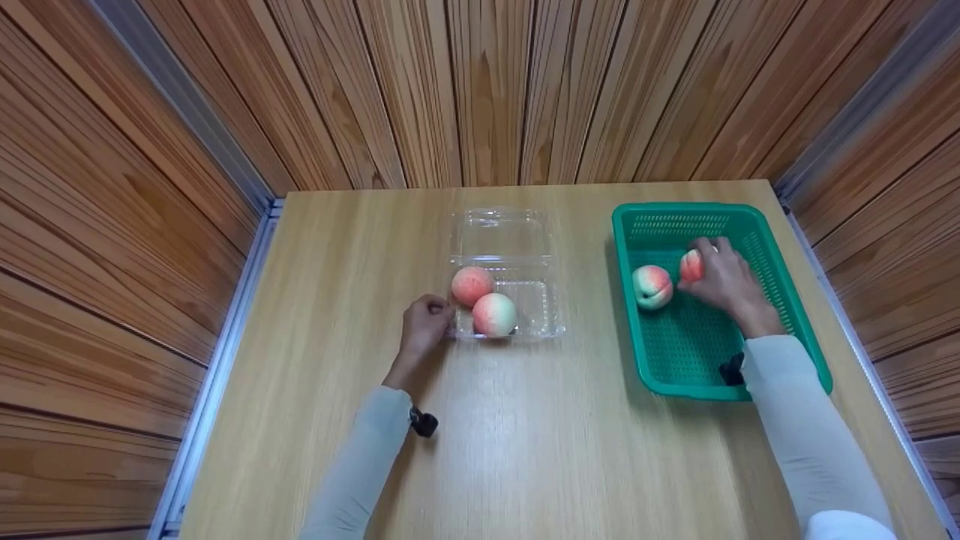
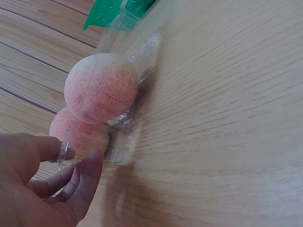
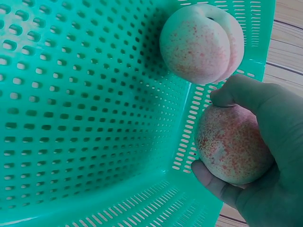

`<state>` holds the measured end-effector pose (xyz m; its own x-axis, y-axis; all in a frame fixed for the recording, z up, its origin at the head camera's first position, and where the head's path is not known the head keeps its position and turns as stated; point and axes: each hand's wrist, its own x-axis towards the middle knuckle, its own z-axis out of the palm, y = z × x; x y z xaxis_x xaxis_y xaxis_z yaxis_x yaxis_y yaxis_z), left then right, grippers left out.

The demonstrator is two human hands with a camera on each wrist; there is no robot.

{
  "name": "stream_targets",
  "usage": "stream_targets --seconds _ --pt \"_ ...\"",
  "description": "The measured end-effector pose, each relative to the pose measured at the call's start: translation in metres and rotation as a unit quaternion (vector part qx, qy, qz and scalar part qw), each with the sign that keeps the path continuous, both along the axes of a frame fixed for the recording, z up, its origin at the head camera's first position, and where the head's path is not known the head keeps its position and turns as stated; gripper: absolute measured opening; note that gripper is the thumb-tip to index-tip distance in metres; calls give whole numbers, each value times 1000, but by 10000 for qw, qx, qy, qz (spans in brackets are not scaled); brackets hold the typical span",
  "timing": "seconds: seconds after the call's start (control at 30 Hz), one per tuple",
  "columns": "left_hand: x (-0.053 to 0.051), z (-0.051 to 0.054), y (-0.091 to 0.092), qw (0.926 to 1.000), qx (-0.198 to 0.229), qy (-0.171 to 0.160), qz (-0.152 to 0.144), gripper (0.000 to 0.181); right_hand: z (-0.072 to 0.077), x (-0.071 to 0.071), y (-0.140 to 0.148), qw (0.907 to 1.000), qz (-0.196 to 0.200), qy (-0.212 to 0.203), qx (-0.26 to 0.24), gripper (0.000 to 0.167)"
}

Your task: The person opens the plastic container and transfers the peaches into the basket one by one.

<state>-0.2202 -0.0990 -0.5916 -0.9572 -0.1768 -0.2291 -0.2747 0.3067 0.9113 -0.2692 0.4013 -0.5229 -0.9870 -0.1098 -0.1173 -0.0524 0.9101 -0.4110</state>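
Currently, the right grip (image 1: 724, 281) curls round a peach (image 3: 232, 144), thumb on one side and fingers on the other, the back of the hand turned up. Its sleeved forearm (image 1: 802, 420) comes from the lower right and slants across the near rim of a green basket (image 1: 675, 356). The left grip (image 1: 426, 324) pinches the left edge of a clear container (image 1: 534, 304) between thumb and fingers, its own forearm reaching up from the bottom of the head view, a small black device (image 1: 424, 422) at the wrist.

The right hand covers much of the held peach from above, and whether that fruit touches the basket's floor cannot be told. The container's transparent edges are hard to make out; both sleeves run off the frame.

The held peach is inside the basket, with a second peach (image 1: 652, 287) just to its left. Right beside the left fingers, a coral peach (image 1: 472, 284) and a paler peach (image 1: 495, 315) lie close together in the container's left part. Its lid (image 1: 501, 238) lies opened out on the far side. Container and basket stand well apart on the wooden tabletop (image 1: 525, 465), before wood-panelled walls (image 1: 491, 97).
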Motion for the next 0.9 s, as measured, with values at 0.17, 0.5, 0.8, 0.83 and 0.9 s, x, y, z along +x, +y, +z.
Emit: stream_targets --seconds 0.17,0.5,0.8,0.83,0.9 --pt "-1 -1 -1 9999 -16 111 -28 10 -4 -2 1 10000 29 1 38 71" --pt "-1 -1 0 10000 -15 -80 -37 11 -15 -5 5 9998 109 -163 42 71" --pt "0 -2 0 10000 0 -62 -51 13 -19 -6 6 9980 147 -606 94 74" --pt "0 -2 0 10000 -5 -71 -45 13 -19 -6 6 9979 161 -626 96 73" --pt "0 -1 0 9999 -6 -99 -23 13 -20 -6 5 9977 181 -647 100 73"
